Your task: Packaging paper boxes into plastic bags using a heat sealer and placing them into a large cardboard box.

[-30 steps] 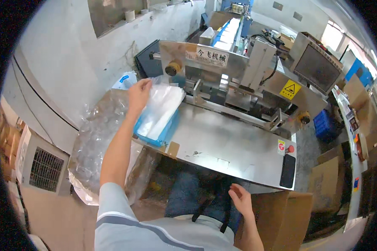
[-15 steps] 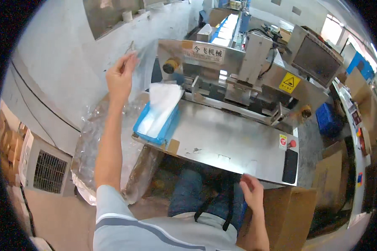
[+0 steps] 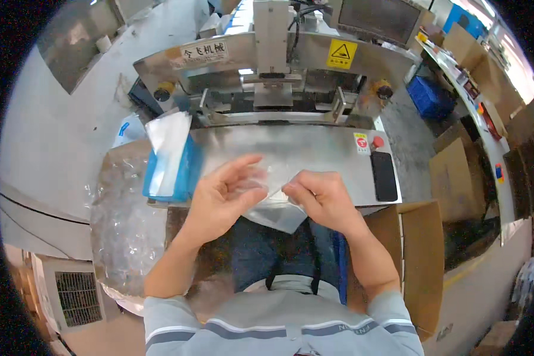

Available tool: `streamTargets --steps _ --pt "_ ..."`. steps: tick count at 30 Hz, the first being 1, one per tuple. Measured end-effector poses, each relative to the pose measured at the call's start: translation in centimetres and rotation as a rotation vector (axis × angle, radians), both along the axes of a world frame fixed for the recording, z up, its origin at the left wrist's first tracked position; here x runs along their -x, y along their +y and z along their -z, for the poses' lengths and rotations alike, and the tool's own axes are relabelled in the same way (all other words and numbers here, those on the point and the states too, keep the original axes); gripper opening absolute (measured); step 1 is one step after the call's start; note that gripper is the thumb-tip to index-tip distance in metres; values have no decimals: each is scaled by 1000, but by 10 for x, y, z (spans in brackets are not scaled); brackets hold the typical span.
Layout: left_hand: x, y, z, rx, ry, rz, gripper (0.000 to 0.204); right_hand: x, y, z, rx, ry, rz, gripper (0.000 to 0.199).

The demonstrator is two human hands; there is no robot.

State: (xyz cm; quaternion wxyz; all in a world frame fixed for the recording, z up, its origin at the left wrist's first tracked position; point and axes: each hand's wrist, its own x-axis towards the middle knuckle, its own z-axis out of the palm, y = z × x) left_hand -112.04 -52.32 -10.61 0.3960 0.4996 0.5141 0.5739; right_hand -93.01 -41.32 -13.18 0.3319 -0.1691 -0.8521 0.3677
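Observation:
A clear plastic bag (image 3: 277, 218) hangs in front of my body, just past the near edge of the machine's metal table (image 3: 237, 144). My right hand (image 3: 325, 199) pinches its upper edge between thumb and fingers. On the bag's other side, my left hand (image 3: 222, 193) has its thumb and fingers apart, slightly blurred; the clear film lies close to its fingertips. Left of that hand, a blue open box (image 3: 190, 169) holds a stack of white sheets or sleeves (image 3: 167, 157) that stick up out of it.
Behind the table stands the machine's press head (image 3: 272, 89) with metal brackets. A black phone (image 3: 385, 177) and a red button (image 3: 378, 142) sit at the table's right. An open carton (image 3: 422, 267) is at lower right; clear plastic sheeting (image 3: 127, 219) covers something at left.
My left hand has come down from beside the wall to the table's front edge. My right hand has risen from near my lap and now grips the bag. The view has swung right.

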Motion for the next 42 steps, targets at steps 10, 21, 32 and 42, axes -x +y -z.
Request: streamTargets --steps 10,21,32,42 --pt "-28 2 97 238 -52 -282 32 -17 4 37 -206 194 267 9" --pt "-12 29 64 -4 793 288 24 -26 6 63 -178 -128 -35 11" --pt "-6 -24 62 -20 902 403 10 -73 3 68 129 -319 -293 11" --pt "63 72 72 94 1018 334 23 -12 85 81 -25 -245 -73 14"
